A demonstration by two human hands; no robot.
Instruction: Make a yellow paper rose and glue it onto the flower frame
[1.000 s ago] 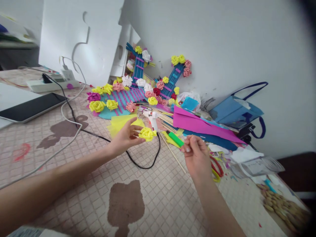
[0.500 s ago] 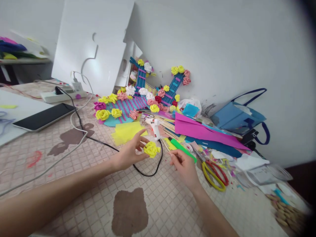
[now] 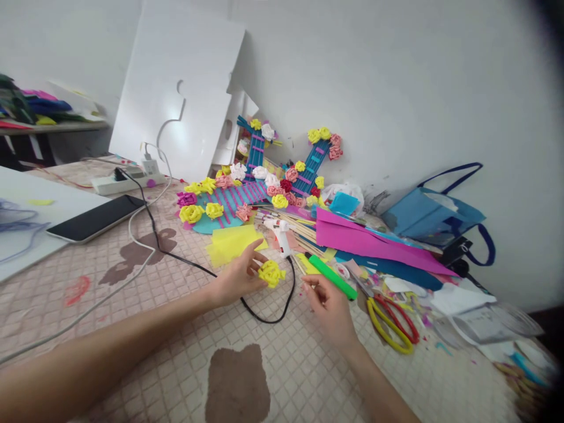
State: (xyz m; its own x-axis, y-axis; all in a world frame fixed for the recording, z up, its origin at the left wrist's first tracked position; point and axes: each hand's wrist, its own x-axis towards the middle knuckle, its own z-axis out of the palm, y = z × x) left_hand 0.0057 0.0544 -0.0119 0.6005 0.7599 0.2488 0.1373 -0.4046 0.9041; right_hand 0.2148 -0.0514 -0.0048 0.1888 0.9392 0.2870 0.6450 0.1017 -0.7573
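Observation:
My left hand (image 3: pixel 240 277) grips a yellow crepe-paper flower (image 3: pixel 271 274) between thumb and fingers, just above the table. My right hand (image 3: pixel 328 302) is closed with its fingertips pinched; whether anything thin is in them I cannot make out. Close to the right fingers lies a bright green tube-shaped thing (image 3: pixel 332 276). Behind the flower is a white hot glue gun (image 3: pixel 281 236), its black cord looping below my left hand. Yellow crepe paper (image 3: pixel 235 242) lies behind the left fingers. Scissors (image 3: pixel 392 323) with red and yellow handles rest right of my right hand.
At the back stands a blue craft frame (image 3: pixel 258 153) covered in paper flowers. Magenta paper (image 3: pixel 374 241), wooden sticks (image 3: pixel 304 232) and scraps spread rightward to a blue bag (image 3: pixel 436 211). A phone (image 3: pixel 97 217) and power strip (image 3: pixel 117 185) lie left, with cables crossing the table.
The view has shifted a little, so everything sits slightly lower and further right. Both hands hold nearly the same pose, and the flower stays in my left hand.

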